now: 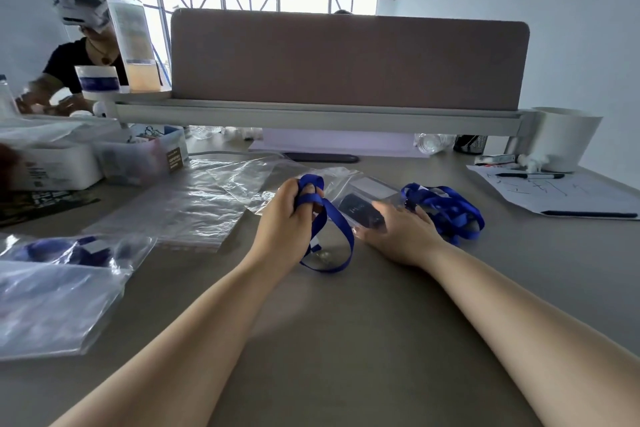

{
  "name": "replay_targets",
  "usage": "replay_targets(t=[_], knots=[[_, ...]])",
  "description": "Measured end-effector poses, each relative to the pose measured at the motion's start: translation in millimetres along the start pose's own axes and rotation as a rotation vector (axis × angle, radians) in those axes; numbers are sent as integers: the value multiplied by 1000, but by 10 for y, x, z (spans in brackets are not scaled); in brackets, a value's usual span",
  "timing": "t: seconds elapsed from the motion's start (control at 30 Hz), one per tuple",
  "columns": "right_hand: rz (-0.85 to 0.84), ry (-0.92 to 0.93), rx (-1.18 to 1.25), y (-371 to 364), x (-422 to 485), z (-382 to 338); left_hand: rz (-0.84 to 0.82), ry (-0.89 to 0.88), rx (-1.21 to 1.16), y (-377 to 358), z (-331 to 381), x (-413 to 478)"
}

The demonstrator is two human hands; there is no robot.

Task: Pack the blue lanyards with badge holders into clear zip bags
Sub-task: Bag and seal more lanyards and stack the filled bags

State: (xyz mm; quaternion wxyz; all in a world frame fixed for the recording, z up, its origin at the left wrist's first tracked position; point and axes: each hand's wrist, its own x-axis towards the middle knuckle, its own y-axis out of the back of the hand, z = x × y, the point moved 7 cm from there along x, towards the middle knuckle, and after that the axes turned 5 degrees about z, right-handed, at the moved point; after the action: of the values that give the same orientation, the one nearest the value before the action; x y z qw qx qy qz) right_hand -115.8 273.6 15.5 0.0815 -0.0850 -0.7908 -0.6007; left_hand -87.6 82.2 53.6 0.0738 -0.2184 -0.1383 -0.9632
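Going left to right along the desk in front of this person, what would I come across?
A packed bag → empty bags → left hand gripping a lanyard → right hand → loose lanyards → paper.

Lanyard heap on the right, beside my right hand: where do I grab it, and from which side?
Pinch the bunched middle of the heap from above with the right hand: its loops lie flat and tangled on the table, so no end stands free.
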Motion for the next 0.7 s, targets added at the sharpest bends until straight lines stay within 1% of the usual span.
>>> replay_targets(t=[0.1, 0.2, 0.27, 0.33, 0.4, 0.47, 0.53, 0.57, 0.63, 0.7], knots=[[49, 1, 11, 67, 17, -5, 19, -2, 0, 24, 27, 13], [49, -40, 75, 135, -28, 26, 15, -19, -40, 30, 75, 12], [101, -11, 101, 237, -96, 8, -21, -31, -70, 15, 130, -13], [158, 44, 114, 359, -194, -39, -59, -68, -25, 6, 178, -27], [188, 82, 63, 441, -296, -73, -147, -102, 62, -39, 219, -59], [173, 110, -4, 446, -365, -89, -314, -87, 176, -123, 215, -143], [129, 123, 1, 413, -407, -91, -470, -55, 288, -165, 197, -244], [118, 122, 16, 406, -420, -88, -524, -18, 258, -162, 200, -286], [132, 132, 24, 438, -449, -90, -587, 63, 97, -140, 241, -341], [167, 168, 61, 489, -475, -102, -522, 86, 50, -71, 247, -304]])
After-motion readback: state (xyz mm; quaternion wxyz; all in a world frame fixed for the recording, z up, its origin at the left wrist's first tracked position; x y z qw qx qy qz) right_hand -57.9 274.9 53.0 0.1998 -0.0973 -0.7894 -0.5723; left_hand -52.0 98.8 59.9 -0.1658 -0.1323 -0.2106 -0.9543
